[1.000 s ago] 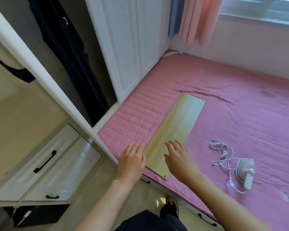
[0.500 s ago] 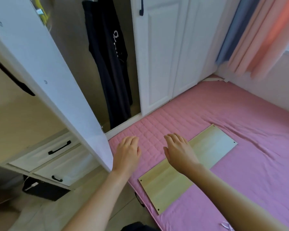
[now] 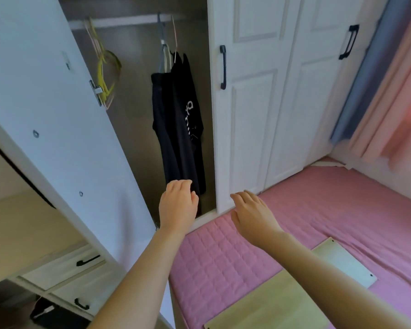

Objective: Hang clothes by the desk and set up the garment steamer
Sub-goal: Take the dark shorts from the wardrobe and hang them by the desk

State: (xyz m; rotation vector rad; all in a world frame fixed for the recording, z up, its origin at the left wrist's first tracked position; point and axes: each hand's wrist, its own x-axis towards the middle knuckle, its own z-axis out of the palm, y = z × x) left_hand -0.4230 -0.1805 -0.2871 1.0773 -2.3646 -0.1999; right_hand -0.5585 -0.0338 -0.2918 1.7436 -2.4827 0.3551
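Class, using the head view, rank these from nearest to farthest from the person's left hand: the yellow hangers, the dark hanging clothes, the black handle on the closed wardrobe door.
From the left hand:
1. Dark hanging clothes, just above the fingertips.
2. Black handle, up to the right.
3. Yellow hangers, upper left on the rail.

Our left hand [image 3: 178, 205] covers the lower hem of the dark hanging garments [image 3: 178, 129]. Our right forearm crosses the pale wooden board [image 3: 271, 302], whose near end the bottom edge cuts off. The pink curtain [image 3: 394, 110] is blurred.
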